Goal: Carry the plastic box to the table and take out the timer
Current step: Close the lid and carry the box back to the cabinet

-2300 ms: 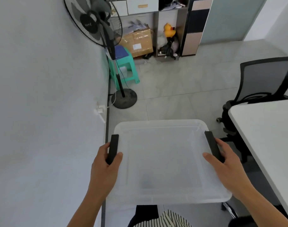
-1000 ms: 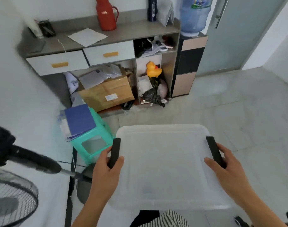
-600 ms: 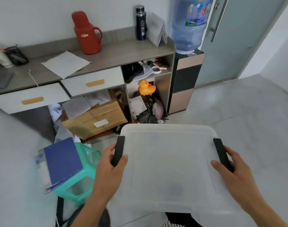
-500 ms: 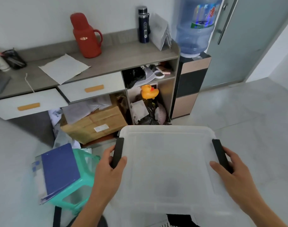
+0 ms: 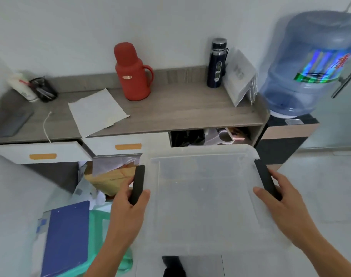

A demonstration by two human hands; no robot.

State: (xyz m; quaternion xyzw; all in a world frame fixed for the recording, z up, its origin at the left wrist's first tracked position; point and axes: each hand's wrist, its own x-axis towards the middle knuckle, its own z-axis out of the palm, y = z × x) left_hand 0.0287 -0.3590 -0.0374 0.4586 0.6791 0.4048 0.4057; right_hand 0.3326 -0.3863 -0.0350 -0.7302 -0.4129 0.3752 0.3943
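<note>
Fingers [image 5: 128, 188] of left hand [image 5: 126, 212] clamped on black left handle [image 5: 137, 184], right hand [image 5: 286, 208] likewise wrapped round right handle [image 5: 265, 179]. Plastic box [image 5: 202, 196] held in the air, lid on, before grey surface [image 5: 170, 110] bearing red thermos [image 5: 131, 71]. Timer unseen through cloudy lid.

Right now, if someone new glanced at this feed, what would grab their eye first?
The translucent plastic box fills the foreground, both hands on its black side handles: left hand, right hand. Behind it, a red thermos stands on the grey cabinet top, and a blue water jug looms at right.
</note>
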